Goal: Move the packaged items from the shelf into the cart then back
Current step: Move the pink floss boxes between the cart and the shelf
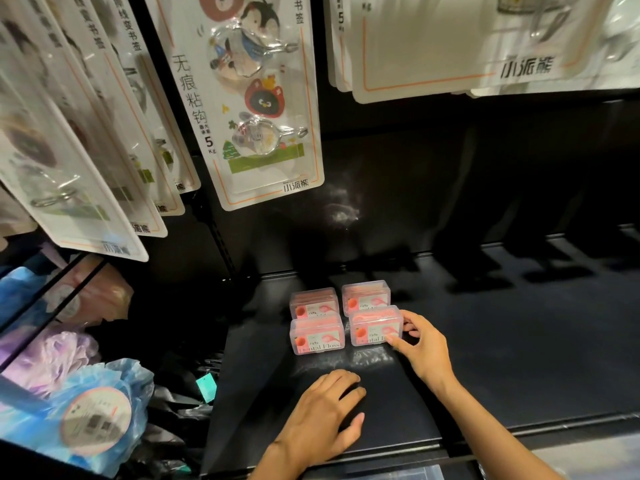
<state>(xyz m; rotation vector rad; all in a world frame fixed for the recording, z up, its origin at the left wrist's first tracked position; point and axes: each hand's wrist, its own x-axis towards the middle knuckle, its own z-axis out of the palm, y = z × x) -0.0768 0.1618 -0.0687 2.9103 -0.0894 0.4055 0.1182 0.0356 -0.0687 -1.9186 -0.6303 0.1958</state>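
Observation:
Several clear plastic boxes of pink dental floss picks stand in a two-by-two block on the black shelf (485,341). My right hand (420,344) grips the front right box (372,325) from its right side, thumb on the front label and fingers behind its right end. The front left box (317,336) and the two rear boxes (313,301) (365,296) stand untouched. My left hand (329,414) lies on the shelf in front of the boxes, knuckles up and fingers curled under, holding nothing. No cart is in view.
Hanging blister cards of adhesive hooks (249,98) dangle above the shelf at the left and top. A bin with blue and purple bath sponges (79,403) sits at the lower left. The shelf's front edge (381,448) runs below my left hand.

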